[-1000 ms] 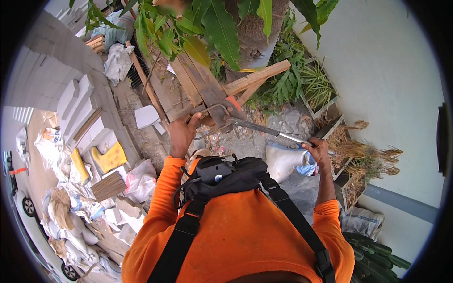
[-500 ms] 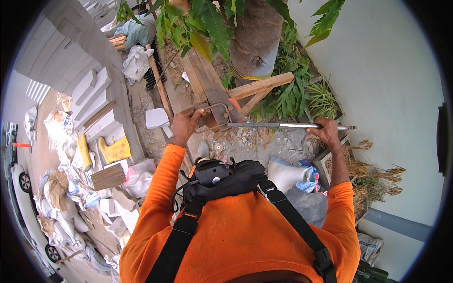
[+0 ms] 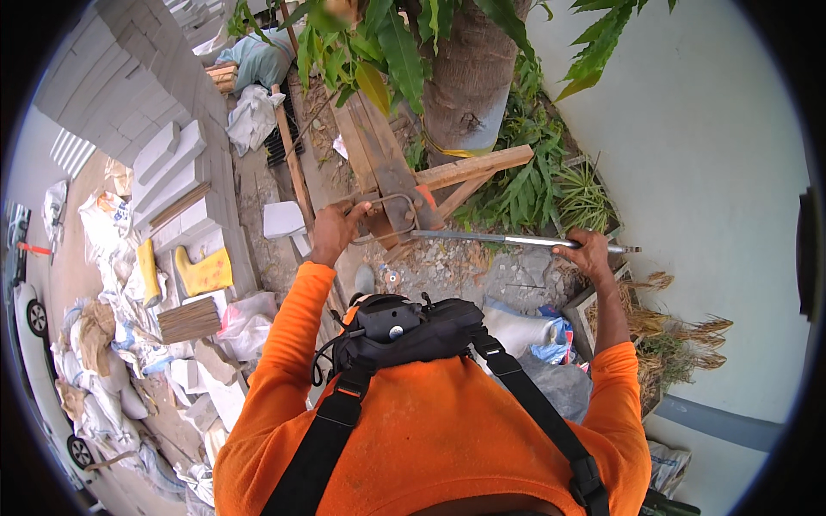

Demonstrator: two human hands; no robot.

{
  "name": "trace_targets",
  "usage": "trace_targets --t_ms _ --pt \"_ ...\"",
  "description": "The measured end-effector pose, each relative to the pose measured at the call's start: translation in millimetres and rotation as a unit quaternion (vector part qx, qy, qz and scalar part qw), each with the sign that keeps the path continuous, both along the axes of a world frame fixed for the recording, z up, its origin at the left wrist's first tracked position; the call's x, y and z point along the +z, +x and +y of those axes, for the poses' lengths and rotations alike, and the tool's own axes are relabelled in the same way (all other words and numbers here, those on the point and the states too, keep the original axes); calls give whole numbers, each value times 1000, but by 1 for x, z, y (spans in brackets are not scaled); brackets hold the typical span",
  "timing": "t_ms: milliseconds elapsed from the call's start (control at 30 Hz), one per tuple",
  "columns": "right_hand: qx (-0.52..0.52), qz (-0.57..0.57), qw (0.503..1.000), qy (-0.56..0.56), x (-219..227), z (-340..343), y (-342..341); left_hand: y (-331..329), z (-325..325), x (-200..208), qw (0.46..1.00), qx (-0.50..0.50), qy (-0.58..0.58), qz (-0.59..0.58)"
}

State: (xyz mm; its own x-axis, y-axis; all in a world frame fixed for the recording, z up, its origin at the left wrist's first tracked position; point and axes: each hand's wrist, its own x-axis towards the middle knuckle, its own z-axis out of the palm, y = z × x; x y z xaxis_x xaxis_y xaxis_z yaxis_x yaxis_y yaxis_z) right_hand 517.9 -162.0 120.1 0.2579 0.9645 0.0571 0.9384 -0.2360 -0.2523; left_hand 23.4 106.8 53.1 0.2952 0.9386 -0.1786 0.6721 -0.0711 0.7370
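My left hand (image 3: 334, 230) is closed on a thin metal rod bent into a rectangular stirrup (image 3: 397, 197). The stirrup lies across the near end of a narrow wooden plank bench (image 3: 391, 162), which has dark patches and an orange-red mark. My right hand (image 3: 590, 255) wraps round the silvery outer part of a long metal bar (image 3: 516, 239). From that hand the bar runs left to the bench end, where its darker tip meets the stirrup. How the tip grips the rod is too small to tell.
A tree trunk (image 3: 469, 77) with hanging leaves stands beyond the bench, and a wooden brace (image 3: 477, 166) sticks out rightward. Stacked grey blocks (image 3: 129, 77), yellow boots (image 3: 205, 272) and white sacks lie left. A pale wall (image 3: 688, 129) rises at right.
My right hand has swung the bar's outer end slightly nearer to me, so it slopes more. My left hand stays on the stirrup, nearly unmoved.
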Motion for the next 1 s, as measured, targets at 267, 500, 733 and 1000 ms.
trace_targets --t_ms 267,500,733,1000 --pt "-1 6 1000 13 -5 -5 -2 0 -2 1 999 8 11 -30" --pt "-2 -9 1000 7 1 -6 -8 1 -3 5 999 1 10 -31" --pt "-15 6 998 59 -4 -16 -15 2 -2 4 1000 6 12 -7" --pt "-145 48 988 -12 -10 -20 -41 -5 12 14 998 -52 -24 34"
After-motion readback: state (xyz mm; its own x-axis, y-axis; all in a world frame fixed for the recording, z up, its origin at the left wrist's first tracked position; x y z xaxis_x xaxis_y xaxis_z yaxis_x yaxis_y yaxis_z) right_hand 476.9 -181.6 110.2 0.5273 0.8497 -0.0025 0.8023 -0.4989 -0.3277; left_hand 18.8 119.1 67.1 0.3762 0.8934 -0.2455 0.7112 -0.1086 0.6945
